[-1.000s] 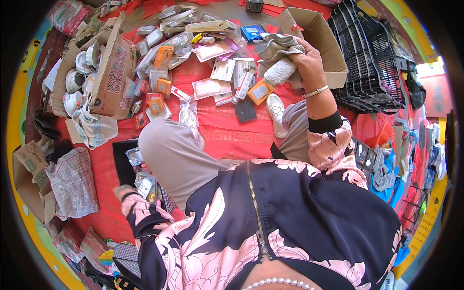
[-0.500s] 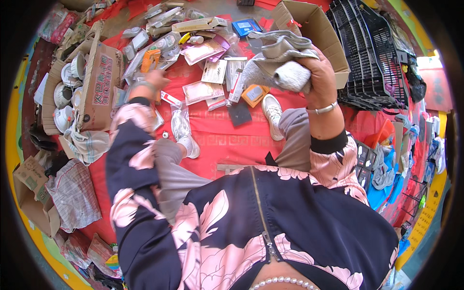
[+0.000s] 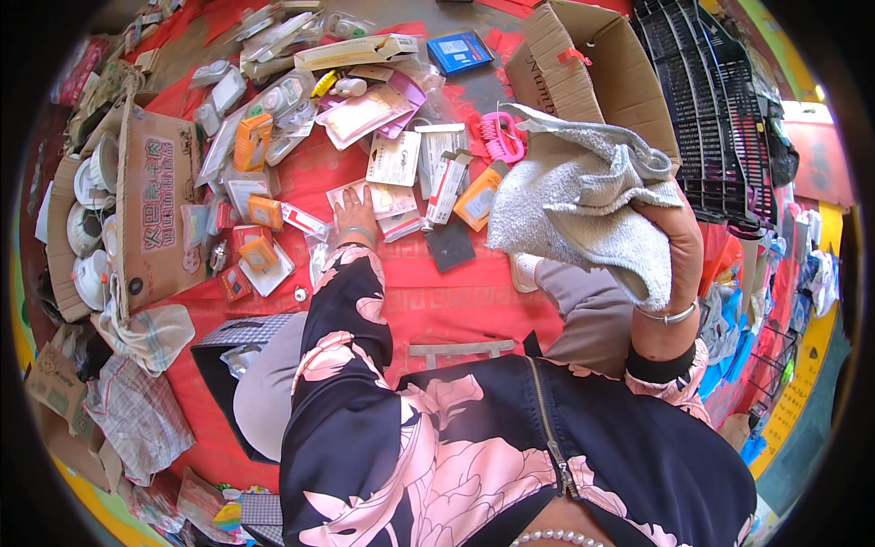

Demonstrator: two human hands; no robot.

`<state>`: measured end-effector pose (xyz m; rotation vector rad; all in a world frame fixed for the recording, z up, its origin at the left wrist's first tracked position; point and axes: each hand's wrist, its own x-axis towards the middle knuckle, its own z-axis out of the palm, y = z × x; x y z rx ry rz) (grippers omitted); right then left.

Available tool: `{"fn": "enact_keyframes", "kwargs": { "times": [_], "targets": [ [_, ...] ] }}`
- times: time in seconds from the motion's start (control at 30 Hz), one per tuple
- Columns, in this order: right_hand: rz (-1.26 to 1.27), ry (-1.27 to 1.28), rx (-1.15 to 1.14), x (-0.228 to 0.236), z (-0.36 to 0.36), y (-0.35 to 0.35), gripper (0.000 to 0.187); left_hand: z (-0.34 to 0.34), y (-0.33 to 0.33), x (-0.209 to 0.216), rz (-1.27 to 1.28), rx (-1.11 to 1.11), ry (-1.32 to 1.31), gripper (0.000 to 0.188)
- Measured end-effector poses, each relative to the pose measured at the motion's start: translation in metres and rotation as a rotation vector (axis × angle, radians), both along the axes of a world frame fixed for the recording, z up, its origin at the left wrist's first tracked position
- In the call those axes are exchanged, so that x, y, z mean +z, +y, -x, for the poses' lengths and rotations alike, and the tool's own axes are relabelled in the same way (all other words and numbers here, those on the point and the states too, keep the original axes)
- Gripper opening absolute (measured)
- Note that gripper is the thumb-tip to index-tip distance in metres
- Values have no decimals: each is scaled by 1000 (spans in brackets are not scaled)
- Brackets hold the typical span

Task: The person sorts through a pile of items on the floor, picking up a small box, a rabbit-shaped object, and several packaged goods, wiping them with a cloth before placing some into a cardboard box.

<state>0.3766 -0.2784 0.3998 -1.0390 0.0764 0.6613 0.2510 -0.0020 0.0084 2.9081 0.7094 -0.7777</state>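
A grey cloth [image 3: 583, 182] hangs in loose folds from my right hand [image 3: 674, 246], whose fingers are closed on its right edge. My left hand [image 3: 355, 217] rests with fingers spread on a flat pink-and-white package [image 3: 394, 198] on the red floor covering. Just right of that hand lie a red-and-white narrow box [image 3: 447, 187], an orange box [image 3: 478, 197] and a dark square piece [image 3: 450, 247]. To its left are another red-and-white box [image 3: 305, 221] and a small orange box [image 3: 264, 211]. A pink coiled item [image 3: 500, 138] lies just beyond the cloth.
At left stands a cardboard box [image 3: 162, 205] with white round bowl-like items. An open cardboard box [image 3: 602, 77] and a black slatted plastic crate [image 3: 702, 118] stand at far right. Several packages crowd the far middle. A checked box [image 3: 241, 330] sits beside my left leg.
My left hand has moved right, from the orange boxes onto the pink-and-white package. My right hand has swung right and nearer with the cloth, which now hangs more spread out.
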Motion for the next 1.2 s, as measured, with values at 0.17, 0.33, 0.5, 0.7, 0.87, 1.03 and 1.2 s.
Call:
{"fn": "enact_keyframes", "kwargs": {
  "times": [0.17,0.33,0.5,0.7,0.87,1.03,1.2],
  "targets": [
    [-49,16,33,0,3,5,34,-5,10,0,120,-12,38,41],
    [-20,-55,23,-4,3,-5,29,-1,10,54,368,65,-185,23],
    [-139,-135,96,-16,2,-7,27,27,11,81,1347,751,-799,26],
    [30,-286,204,-34,-7,-9,31,28,-16,259,1650,776,-1078,22],
    [171,-780,392,-13,18,-1,40,53,-16,346,1735,657,-1182,26],
    [119,-1138,643,-32,17,9,34,64,-24,362,1717,637,-1348,26],
    [234,-757,764,-38,51,48,45,49,-50,355,268,101,-1537,19]
  ]
}}
